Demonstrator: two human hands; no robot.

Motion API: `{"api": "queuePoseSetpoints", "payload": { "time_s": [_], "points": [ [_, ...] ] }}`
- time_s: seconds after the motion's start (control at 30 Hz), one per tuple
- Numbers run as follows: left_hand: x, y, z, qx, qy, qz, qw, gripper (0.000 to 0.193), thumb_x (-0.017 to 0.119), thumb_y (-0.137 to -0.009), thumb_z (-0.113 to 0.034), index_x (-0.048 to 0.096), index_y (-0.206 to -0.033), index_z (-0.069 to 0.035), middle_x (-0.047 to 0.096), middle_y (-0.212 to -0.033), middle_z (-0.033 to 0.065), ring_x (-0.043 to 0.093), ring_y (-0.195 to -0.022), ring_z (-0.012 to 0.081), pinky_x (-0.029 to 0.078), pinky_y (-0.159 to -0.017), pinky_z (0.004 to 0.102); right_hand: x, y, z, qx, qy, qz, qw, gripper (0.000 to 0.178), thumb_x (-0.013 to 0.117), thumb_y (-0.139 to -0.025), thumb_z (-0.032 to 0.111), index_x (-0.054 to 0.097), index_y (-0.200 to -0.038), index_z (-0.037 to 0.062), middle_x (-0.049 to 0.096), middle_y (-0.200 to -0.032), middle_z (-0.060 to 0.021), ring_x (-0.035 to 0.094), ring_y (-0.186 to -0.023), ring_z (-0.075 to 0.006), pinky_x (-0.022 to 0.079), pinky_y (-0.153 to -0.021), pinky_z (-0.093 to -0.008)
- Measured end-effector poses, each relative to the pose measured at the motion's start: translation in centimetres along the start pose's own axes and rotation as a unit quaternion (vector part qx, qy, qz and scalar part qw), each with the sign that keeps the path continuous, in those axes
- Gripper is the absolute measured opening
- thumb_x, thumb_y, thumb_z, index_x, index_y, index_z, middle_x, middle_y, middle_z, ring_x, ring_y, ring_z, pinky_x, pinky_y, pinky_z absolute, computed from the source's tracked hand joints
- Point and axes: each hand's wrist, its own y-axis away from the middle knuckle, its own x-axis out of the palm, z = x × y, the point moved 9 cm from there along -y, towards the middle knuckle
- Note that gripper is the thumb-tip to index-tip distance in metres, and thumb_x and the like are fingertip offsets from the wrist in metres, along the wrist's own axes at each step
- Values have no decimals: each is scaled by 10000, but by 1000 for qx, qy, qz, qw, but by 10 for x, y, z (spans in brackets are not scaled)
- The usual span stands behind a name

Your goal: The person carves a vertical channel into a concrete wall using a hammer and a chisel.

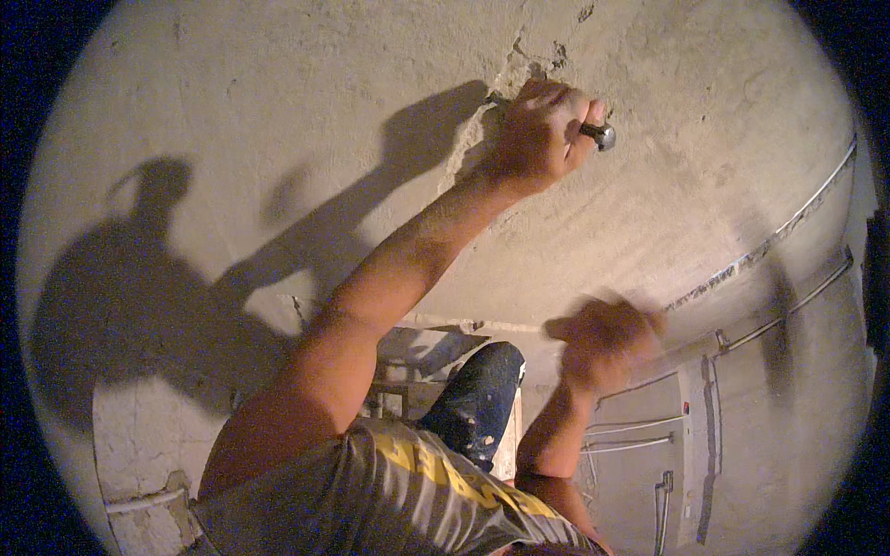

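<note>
My left hand (540, 130) is raised against the rough plaster wall (306, 83), its fingers wrapped round a metal chisel (601, 135). The chisel's rounded end sticks out on the right of the fist; its working end is mostly hidden by the hand. Beside the knuckles runs a chipped, crumbling crack (461, 139) in the plaster. Lower and to the right, my right hand (612, 341) hangs apart from the chisel, smeared by motion. It looks closed like a fist, but what it grips cannot be made out.
A long chased groove (732, 271) crosses the surface at right. Pipes (788, 310) and thin conduits (630, 435) run along the wall at lower right. My bent knee in dark trousers (487, 394) shows beneath my arms. A large shadow (139, 287) falls at left.
</note>
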Motion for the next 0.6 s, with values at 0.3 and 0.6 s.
{"api": "queuePoseSetpoints", "payload": {
  "time_s": [0.3,0.6],
  "points": [
    [-2,3,12,-13,-35,-1,999,130,651,-860,-158,603,-847,-38,628,-729,140,613,-722,351,472,-768,442,-134,20,49,-5,-234,-519,822,559,418,-960,620,543,-837,90,485,-609,-18,361,-415,-96,353,-385,-280],
    [4,4,9,27,-55,8,998,131,642,-860,-157,598,-829,-37,629,-743,140,621,-740,343,469,-760,447,13,-17,-8,70,8,-10,997,407,463,-1021,355,493,-718,85,492,-585,-33,440,-502,-146,378,-500,-350]
  ]
}}
